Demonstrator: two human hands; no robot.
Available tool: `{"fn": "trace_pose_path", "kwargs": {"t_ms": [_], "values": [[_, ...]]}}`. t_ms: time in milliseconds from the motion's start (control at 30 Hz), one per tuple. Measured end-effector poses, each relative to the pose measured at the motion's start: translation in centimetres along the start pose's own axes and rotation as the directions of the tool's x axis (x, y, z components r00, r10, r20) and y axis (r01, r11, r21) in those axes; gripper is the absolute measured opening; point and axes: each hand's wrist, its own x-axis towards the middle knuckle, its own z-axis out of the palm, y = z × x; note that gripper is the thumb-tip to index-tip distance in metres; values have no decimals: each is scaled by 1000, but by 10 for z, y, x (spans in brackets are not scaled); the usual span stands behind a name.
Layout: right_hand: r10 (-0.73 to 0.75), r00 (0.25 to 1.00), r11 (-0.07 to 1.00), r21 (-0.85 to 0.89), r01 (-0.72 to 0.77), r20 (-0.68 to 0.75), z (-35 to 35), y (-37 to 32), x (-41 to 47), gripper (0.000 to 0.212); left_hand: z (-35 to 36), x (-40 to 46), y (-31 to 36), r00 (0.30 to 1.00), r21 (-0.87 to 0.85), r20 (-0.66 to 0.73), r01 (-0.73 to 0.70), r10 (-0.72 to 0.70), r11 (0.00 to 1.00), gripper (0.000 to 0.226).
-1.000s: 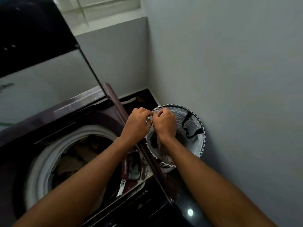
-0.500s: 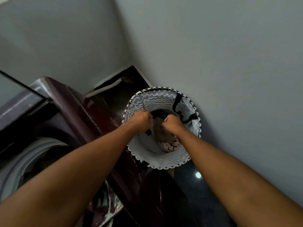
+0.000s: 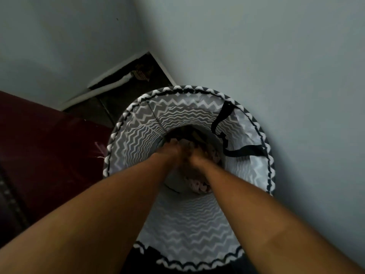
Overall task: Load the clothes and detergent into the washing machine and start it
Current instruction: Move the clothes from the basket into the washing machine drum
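Reaching down from the near edge of the view, both bare forearms are seen plunged into a tall round laundry basket whose fabric wall is printed in grey and white zigzag and whose rim is trimmed with a darker zigzag band. The left hand and the right hand are set side by side, almost touching, deep in the basket over a pile of clothes. Both hands are blurred and in shadow; their fingers appear to be buried in the fabric, but how far each grip is closed, and whether cloth is actually held, cannot be told. The clothes are found at the bottom of the basket, dark and brownish at the far side, with a paler pink patterned piece showing nearer the viewer, between the two wrists. A black strap handle is draped down the inside of the basket wall on the right. The basket is stood on a dark floor in a corner, against a pale grey wall on its right side. Just beside its left rim, the dark maroon body of the washing machine is seen; its drum is out of view.
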Motion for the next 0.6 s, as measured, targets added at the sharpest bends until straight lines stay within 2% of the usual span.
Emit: {"fn": "trace_pose_path", "kwargs": {"t_ms": [33,133,200,233,300,400,467,600], "values": [[15,999,996,90,-12,-28,0,-3,2,60,6,8,-4,1000,14,7,4,-4,1000,53],[108,977,978,194,-72,-182,-1,-10,6,43,12,15,-15,996,-47,79,53,-49,998,79],[98,980,979,195,-63,-175,-4,-13,-2,44,13,11,-16,991,-97,105,89,-79,991,80],[74,985,977,208,-41,-155,-6,-14,-11,48,4,-5,-11,988,-110,132,90,-76,990,88],[32,990,974,229,1,-139,-9,-15,-29,50,-8,-30,-4,988,-147,151,47,-24,988,99],[3,989,950,309,43,-145,-24,-22,-70,27,-30,-72,7,991,-143,132,13,7,990,102],[-15,984,928,363,80,-178,-35,-28,-98,11,-44,-103,13,993,-210,114,59,-35,976,101],[-67,969,879,446,170,-236,-67,-57,-170,14,-81,-179,24,998,-378,-23,52,-65,924,71]]}}
